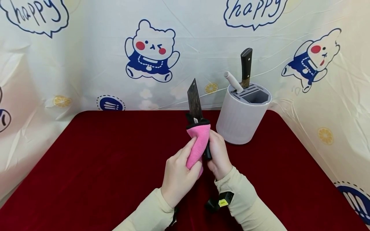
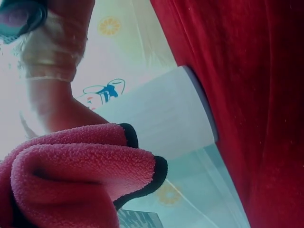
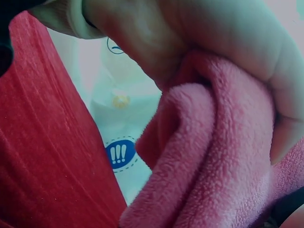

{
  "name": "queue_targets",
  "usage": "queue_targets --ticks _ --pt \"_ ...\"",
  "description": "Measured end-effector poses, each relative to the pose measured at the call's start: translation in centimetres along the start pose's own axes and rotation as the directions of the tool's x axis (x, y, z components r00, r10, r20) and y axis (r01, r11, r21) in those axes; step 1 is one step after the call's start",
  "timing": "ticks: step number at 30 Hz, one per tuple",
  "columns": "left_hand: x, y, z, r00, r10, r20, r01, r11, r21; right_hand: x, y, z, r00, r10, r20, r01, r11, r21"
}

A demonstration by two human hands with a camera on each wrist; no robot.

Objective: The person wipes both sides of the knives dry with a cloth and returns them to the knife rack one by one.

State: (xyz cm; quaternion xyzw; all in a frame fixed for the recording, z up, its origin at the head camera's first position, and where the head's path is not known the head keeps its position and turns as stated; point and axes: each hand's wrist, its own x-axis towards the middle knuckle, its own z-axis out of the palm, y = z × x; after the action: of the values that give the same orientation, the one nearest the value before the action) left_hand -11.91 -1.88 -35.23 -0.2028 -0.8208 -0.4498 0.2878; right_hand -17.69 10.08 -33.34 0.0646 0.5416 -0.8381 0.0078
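Note:
A kitchen knife (image 1: 195, 101) with a broad dark blade points up and away in the head view. My right hand (image 1: 220, 154) grips its black handle (image 1: 207, 152). Around the lower blade, my left hand (image 1: 180, 171) holds a folded pink cloth (image 1: 198, 144) with black edging. Much of the handle is hidden by the cloth and fingers. In the left wrist view the fluffy cloth (image 2: 80, 166) fills the lower left, with a bit of blade (image 2: 140, 218) below it. The right wrist view shows the cloth (image 3: 228, 137) bunched under my left hand (image 3: 199, 28).
A white knife block (image 1: 241, 120) stands at the back right, just beyond my right hand. A black-handled knife (image 1: 246, 65) and a white handle (image 1: 233, 81) stick up from it. Dark red cloth (image 1: 101, 166) covers the table, and a printed curtain (image 1: 95, 57) hangs behind.

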Motion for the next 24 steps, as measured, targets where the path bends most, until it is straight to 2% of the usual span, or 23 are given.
queue_targets --ticks 10,19,24 --pt "-0.7 0.6 0.1 1.000 0.013 0.017 -0.012 1.000 -0.017 0.3 -0.2 -0.4 0.999 -0.036 0.000 0.036 0.998 0.049" --pt "-1.2 1.0 0.4 0.998 0.070 0.000 -0.070 0.997 -0.023 0.6 -0.7 -0.7 0.999 -0.034 0.005 0.033 0.993 0.114" --pt "-1.5 1.0 0.5 0.998 0.056 -0.008 -0.056 0.998 -0.036 0.7 -0.7 -0.7 0.999 -0.038 0.000 0.037 0.996 0.086"
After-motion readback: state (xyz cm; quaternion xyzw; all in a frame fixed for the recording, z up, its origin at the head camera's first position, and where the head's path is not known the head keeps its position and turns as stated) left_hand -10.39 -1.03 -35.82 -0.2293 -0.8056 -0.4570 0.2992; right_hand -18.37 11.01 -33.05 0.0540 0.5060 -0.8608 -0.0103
